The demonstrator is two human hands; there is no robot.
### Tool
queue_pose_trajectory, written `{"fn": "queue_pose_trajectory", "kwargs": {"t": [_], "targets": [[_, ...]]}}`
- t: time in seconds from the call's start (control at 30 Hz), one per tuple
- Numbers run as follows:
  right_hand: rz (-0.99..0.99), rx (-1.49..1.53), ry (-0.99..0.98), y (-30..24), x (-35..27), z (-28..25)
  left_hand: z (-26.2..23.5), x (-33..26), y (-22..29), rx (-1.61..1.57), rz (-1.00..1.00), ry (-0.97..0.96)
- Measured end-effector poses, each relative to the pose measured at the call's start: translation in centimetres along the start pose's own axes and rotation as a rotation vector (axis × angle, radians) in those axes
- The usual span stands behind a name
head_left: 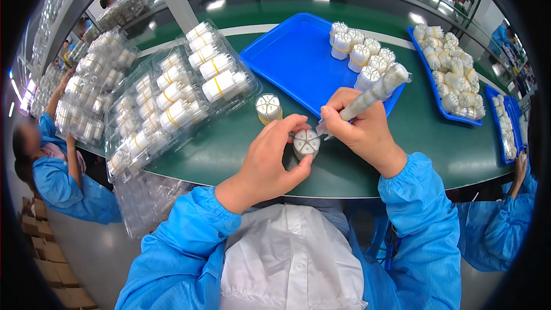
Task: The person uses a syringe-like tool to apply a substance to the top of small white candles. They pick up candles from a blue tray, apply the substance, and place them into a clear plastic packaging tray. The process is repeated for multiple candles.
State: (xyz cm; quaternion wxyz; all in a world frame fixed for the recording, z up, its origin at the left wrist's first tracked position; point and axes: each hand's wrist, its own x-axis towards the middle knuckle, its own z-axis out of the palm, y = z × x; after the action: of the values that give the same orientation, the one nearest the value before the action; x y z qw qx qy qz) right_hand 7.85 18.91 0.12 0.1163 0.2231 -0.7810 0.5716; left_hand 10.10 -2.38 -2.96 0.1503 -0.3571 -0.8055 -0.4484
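My left hand (261, 158) is closed around a short white cylinder (306, 142), thumb on its near side and fingers on its far side. The cylinder's round top is split into several wedge-shaped segments. Gripped like a pen in my right hand (363, 138) is a thick, pale, wrapped stick (376, 92); its upper end leans to the far right. The lower tip comes down just right of the cylinder; whether they touch I cannot tell. Behind my left hand stands a similar cylinder (268, 107) with a yellow band around it.
Beyond my hands lies a blue tray (281, 57) with several banded cylinders (360, 54) at its right. Clear plastic blister trays (229, 95) of white cylinders lie at left. Another blue tray (459, 116) sits at right on the green table (229, 163). Co-workers sit at both sides.
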Motion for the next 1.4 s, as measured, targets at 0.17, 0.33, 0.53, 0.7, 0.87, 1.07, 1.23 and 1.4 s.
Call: {"fn": "queue_pose_trajectory", "kwargs": {"t": [0.17, 0.33, 0.53, 0.7, 0.87, 1.07, 1.23, 1.4], "targets": [[-0.023, -0.032, -0.073, 0.2, -0.3, 0.2, 0.0, 0.4, 0.3, -0.052, 0.024, -0.004], [-0.034, -0.059, -0.082, 0.4, -0.3, 0.3, -0.2, 0.2, 0.2, 0.116, -0.109, -0.097], [-0.002, 0.036, -0.024, 0.2, -0.1, 0.2, -0.2, -0.3, -0.3, -0.082, -0.050, -0.050], [-0.018, 0.002, -0.064, 0.4, -0.3, 0.3, -0.3, 0.2, 0.1, -0.124, -0.035, -0.080], [-0.073, -0.045, -0.091, 0.2, -0.3, 0.4, -0.4, 0.6, 0.5, 0.032, 0.009, -0.061], [-0.167, -0.046, -0.008, 0.0, -0.1, 0.7, -0.9, 0.0, 0.6, 0.117, 0.044, -0.004], [-0.177, -0.116, 0.068, -0.3, 0.0, -0.1, -3.1, -2.3, 1.2, 0.126, -0.090, -0.045], [-0.244, -0.172, -0.017, -0.8, -0.7, 0.7, -6.8, -3.4, 1.1, 0.142, -0.105, 0.127]]}}
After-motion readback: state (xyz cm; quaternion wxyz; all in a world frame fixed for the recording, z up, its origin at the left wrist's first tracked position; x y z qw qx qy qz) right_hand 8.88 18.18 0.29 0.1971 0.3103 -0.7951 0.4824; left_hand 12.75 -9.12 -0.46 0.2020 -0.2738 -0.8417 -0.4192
